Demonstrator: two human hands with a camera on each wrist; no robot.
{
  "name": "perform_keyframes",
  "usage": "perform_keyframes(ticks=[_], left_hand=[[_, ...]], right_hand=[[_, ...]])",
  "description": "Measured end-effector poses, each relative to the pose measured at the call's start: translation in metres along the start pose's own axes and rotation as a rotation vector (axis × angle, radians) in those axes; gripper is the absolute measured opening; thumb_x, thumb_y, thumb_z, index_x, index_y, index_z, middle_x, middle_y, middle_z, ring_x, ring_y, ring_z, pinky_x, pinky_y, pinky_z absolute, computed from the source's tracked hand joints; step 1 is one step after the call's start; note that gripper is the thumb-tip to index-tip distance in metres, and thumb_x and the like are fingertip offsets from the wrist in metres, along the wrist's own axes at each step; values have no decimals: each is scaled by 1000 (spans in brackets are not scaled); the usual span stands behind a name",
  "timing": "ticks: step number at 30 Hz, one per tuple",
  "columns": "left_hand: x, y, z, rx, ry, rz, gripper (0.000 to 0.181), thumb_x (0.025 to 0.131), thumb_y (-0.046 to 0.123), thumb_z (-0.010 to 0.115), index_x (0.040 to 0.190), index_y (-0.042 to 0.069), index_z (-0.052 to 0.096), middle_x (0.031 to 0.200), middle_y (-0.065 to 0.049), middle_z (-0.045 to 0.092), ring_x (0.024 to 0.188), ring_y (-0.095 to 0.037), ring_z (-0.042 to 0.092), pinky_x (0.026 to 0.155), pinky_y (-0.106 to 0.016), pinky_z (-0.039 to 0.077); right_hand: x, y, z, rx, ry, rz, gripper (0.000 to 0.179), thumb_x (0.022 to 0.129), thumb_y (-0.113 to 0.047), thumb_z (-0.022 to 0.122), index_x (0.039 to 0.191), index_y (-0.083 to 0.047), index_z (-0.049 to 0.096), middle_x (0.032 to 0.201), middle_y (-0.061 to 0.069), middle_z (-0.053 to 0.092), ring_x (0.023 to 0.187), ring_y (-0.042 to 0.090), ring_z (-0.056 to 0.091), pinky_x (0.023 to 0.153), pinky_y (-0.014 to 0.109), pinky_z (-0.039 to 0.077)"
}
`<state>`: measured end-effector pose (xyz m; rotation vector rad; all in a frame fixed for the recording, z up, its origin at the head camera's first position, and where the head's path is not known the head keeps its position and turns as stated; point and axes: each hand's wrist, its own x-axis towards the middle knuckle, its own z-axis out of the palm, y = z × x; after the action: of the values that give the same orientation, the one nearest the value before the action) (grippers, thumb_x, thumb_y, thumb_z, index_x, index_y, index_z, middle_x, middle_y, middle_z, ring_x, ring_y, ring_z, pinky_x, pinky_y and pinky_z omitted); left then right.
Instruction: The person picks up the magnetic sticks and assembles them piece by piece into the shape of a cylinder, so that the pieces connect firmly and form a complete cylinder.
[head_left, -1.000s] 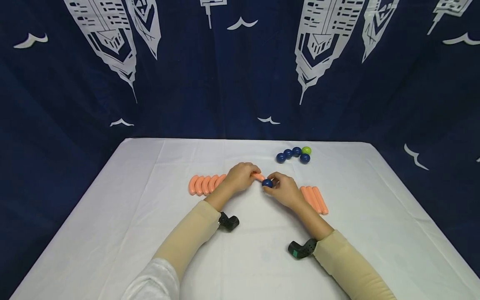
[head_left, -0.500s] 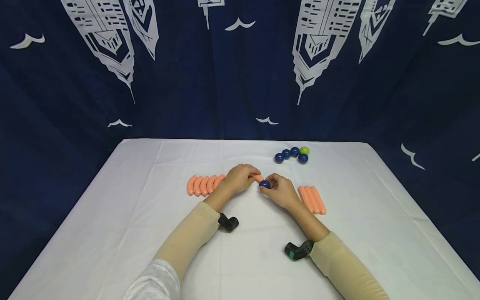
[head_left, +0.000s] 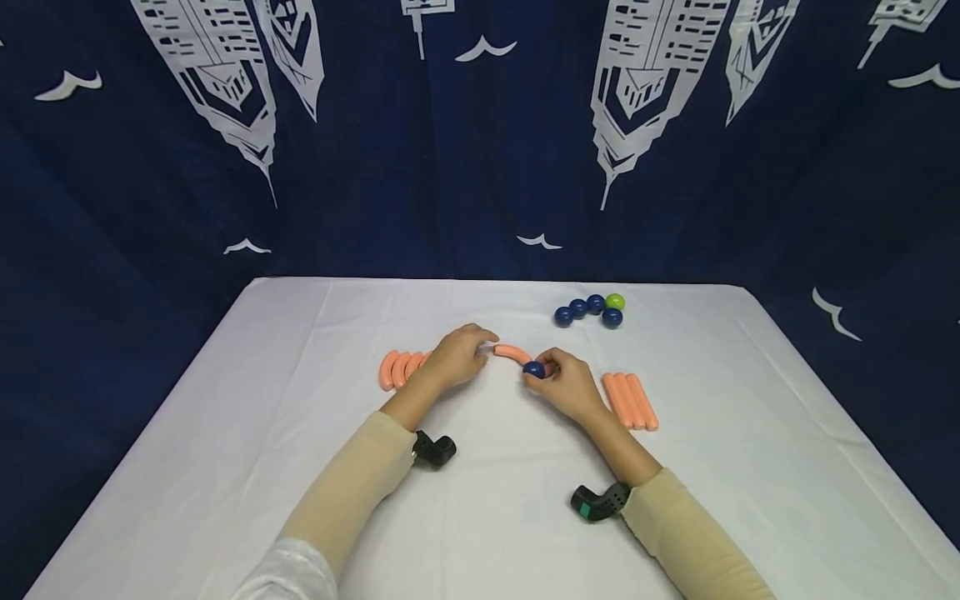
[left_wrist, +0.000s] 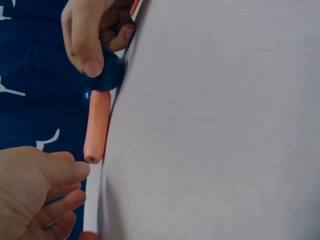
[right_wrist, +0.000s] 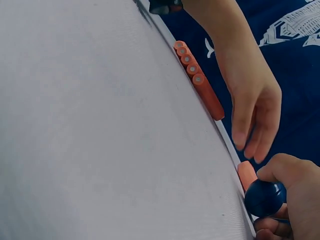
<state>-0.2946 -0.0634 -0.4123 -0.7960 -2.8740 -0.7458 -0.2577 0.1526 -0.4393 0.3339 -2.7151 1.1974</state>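
Note:
My right hand (head_left: 572,390) pinches a glossy blue ball (head_left: 534,369) between thumb and fingers, close over the table. A curved orange rod (head_left: 512,354) extends left from that ball, its near end touching it; in the left wrist view the orange rod (left_wrist: 97,127) shows a small hole in its free end. Just beyond this end is my left hand (head_left: 459,357), fingers loosely extended and holding nothing. In the right wrist view the blue ball (right_wrist: 265,198) hides part of the fingers behind it.
Several curved orange rods (head_left: 400,368) lie in a row at left, partly hidden by the left arm. Three straight orange rods (head_left: 630,401) lie right of the right hand. Several blue balls (head_left: 577,308) and a green ball (head_left: 615,302) sit farther back on the white-covered table (head_left: 495,517).
My left hand has let go of the curved orange rod and moved left, uncovering more of it. The right hand still pinches the blue ball in about the same place.

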Motion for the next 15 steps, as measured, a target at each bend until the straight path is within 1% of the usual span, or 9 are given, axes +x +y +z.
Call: perform_keyframes(ticks=[5, 7, 10, 13, 15], left_hand=[[-17, -4, -16, -3, 48, -57, 34, 90, 1, 62, 124, 6, 65, 122, -13, 62, 112, -28, 59, 94, -40, 47], [-24, -6, -20, 8, 77, -92, 34, 90, 2, 61, 124, 6, 65, 120, -13, 61, 105, -26, 60, 89, -39, 48], [-34, -11, -26, 9, 126, -143, 31, 91, 2, 62, 122, 4, 66, 113, -14, 62, 90, -23, 61, 79, -36, 51], [-44, -15, -29, 7, 156, -179, 29, 90, 1, 63, 119, 2, 67, 105, -13, 63, 83, -21, 60, 75, -34, 51], [-49, -18, -30, 4, 163, -199, 28, 90, 0, 60, 117, 2, 68, 97, -12, 63, 81, -20, 60, 75, -34, 51]], right_hand=[[0, 3, -2, -4, 7, 7, 26, 85, -25, 71, 97, -3, 66, 79, 5, 59, 67, 17, 51, 62, 30, 41], [0, 3, -2, 0, 12, 2, 25, 86, -24, 70, 97, -3, 66, 79, 5, 59, 66, 16, 50, 62, 31, 41], [0, 4, -1, 10, 8, -6, 24, 87, -24, 69, 97, -2, 65, 79, 5, 59, 66, 16, 49, 63, 31, 40], [0, 4, 0, 18, 5, -10, 24, 88, -23, 69, 97, -2, 65, 79, 4, 58, 66, 16, 49, 63, 31, 40], [1, 3, 2, 20, 4, -11, 24, 88, -23, 69, 97, -2, 65, 78, 4, 58, 67, 16, 49, 63, 31, 40]])
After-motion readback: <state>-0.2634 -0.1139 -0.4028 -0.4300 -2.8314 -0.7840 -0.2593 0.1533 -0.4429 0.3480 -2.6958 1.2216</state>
